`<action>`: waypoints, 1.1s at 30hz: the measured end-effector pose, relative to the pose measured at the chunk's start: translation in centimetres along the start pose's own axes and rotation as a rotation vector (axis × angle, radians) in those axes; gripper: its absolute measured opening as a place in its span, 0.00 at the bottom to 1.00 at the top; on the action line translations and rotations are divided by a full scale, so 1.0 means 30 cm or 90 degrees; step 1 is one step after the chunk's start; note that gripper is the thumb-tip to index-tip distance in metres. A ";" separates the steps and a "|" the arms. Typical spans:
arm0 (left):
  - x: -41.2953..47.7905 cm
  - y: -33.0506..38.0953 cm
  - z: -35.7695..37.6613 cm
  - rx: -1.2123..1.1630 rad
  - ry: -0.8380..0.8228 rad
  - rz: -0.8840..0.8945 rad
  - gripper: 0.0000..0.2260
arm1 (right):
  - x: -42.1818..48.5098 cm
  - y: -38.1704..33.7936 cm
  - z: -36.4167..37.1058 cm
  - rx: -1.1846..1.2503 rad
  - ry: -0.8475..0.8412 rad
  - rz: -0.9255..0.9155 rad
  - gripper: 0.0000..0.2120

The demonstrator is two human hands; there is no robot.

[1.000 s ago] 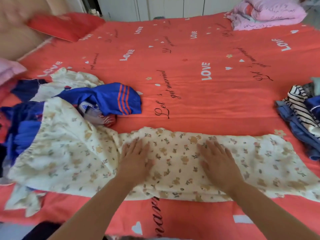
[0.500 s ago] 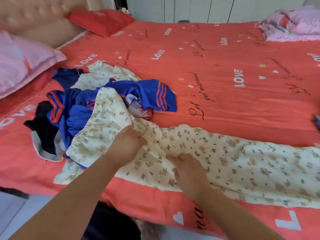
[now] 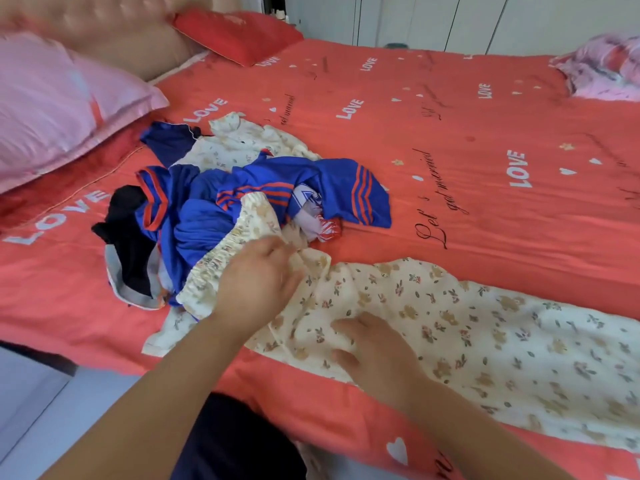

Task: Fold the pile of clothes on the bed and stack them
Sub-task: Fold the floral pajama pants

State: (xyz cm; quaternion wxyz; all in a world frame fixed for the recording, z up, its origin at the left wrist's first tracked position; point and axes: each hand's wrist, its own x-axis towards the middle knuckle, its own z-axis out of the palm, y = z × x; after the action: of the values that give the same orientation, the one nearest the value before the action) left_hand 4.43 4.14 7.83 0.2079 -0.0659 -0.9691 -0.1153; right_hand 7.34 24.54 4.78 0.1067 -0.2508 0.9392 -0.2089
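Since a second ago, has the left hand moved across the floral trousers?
Yes. The left hand went left, away from the "Let's" lettering on the bedspread, to the waistband of the floral trousers, beside the blue jersey.

A bedroom in a home.
A wide bed [image 3: 450, 109] in coral-red LOVE-printed fabric, a pink satin pillow [image 3: 52, 109], a red cushion [image 3: 239, 36], a padded beige headboard [image 3: 104, 26], pale panelled wardrobe doors [image 3: 485, 22] behind.

Floral trousers [image 3: 450, 327] lie flat beside crumpled pile [image 3: 242, 202] (blue, unfolded).
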 end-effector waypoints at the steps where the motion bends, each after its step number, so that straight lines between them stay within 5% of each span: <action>1: 0.028 -0.003 0.005 0.025 0.024 -0.038 0.26 | 0.022 -0.026 0.009 0.000 -0.002 -0.005 0.26; 6: 0.121 -0.018 0.014 0.045 -0.037 -0.243 0.33 | 0.113 -0.100 0.084 0.014 -0.011 0.036 0.34; 8: 0.131 -0.049 0.015 -0.084 -0.019 -0.296 0.26 | 0.128 -0.105 0.102 0.025 -0.008 0.046 0.31; 13: 0.043 -0.123 -0.086 -0.320 0.232 -0.472 0.11 | 0.107 -0.092 0.091 0.057 0.043 0.024 0.22; 17: -0.126 -0.195 -0.127 -0.412 0.168 -0.589 0.03 | 0.073 -0.061 0.067 0.045 0.005 0.030 0.19; 22: -0.132 -0.238 -0.127 -0.408 0.139 -0.585 0.08 | 0.080 -0.103 0.073 0.064 0.039 0.019 0.11; 26: -0.071 -0.240 -0.108 -0.318 0.068 -0.549 0.20 | 0.108 -0.173 0.078 0.013 0.048 -0.012 0.21; 29: -0.048 -0.249 -0.119 -0.343 0.105 -0.545 0.06 | 0.123 -0.200 0.092 -0.066 0.033 -0.023 0.22; 33: -0.062 -0.283 -0.183 -0.528 0.209 -0.585 0.06 | 0.114 -0.164 0.062 0.023 0.105 0.029 0.21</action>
State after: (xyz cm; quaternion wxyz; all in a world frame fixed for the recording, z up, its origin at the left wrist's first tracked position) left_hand 6.74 -5.59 10.25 0.2402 0.3002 -0.7287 -0.5668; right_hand 7.10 18.27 4.99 0.0383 -0.2091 0.9465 -0.2430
